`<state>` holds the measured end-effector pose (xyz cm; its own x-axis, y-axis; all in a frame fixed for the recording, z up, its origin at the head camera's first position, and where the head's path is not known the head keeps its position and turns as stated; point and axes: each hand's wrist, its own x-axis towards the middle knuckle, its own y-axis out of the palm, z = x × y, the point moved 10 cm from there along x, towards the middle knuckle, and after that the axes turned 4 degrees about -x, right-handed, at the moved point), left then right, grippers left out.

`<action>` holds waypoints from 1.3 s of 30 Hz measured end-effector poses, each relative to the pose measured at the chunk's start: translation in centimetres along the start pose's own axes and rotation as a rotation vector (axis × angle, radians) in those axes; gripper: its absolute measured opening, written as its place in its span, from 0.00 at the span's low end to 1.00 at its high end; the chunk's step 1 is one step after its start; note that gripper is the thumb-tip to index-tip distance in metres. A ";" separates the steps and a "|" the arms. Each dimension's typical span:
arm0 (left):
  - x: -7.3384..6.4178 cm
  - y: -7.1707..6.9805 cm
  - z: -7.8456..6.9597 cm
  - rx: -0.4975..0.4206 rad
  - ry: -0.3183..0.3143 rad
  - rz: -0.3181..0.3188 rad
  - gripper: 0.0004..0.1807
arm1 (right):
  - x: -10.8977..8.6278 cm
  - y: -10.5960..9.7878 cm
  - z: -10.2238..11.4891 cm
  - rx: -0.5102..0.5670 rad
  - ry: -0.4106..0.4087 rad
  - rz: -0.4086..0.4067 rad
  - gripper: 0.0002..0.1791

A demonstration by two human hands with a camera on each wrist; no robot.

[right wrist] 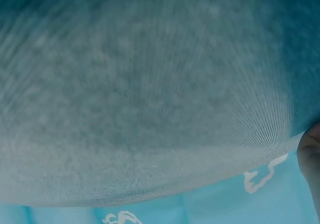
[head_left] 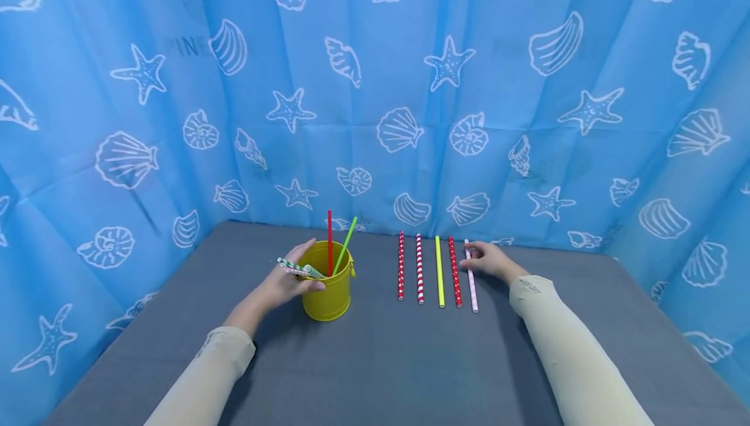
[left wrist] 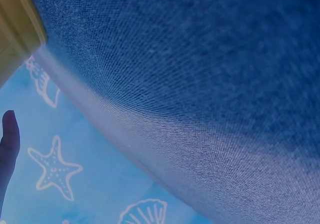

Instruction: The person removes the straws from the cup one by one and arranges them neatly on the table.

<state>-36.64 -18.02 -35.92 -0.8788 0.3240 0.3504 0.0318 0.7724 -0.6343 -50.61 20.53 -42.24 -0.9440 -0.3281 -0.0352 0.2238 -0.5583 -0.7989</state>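
Note:
A yellow bucket (head_left: pixel 327 299) stands at centre-left on the table in the head view. My left hand (head_left: pixel 286 279) grips its left side, thumb in front and fingers at the back rim. Inside lean a red straw (head_left: pixel 330 243), a green straw (head_left: pixel 347 243) and several patterned paper straws (head_left: pixel 295 268) tipped over the left rim. At the right end of a row of straws, my right hand (head_left: pixel 491 261) pinches the upper part of a pale pink paper straw (head_left: pixel 472 289). The left wrist view catches only the bucket's edge and a fingertip.
Left of the pink straw lie a red dotted straw (head_left: pixel 454 273), a yellow straw (head_left: pixel 439 273), a red-and-white striped straw (head_left: pixel 419 269) and another red dotted straw (head_left: pixel 401 266). They rest on a grey table (head_left: pixel 375 367). A blue shell-print curtain (head_left: pixel 375 172) hangs behind it.

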 end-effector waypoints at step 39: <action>0.0 0.2 0.1 -0.024 -0.029 0.025 0.50 | -4.1 2.4 -0.1 -0.060 0.243 0.306 0.49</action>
<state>-36.70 -17.94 -36.10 -0.8909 0.3280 0.3141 0.0654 0.7770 -0.6261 -46.24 20.58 -44.10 -0.8672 -0.2783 -0.4129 0.4962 -0.4150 -0.7626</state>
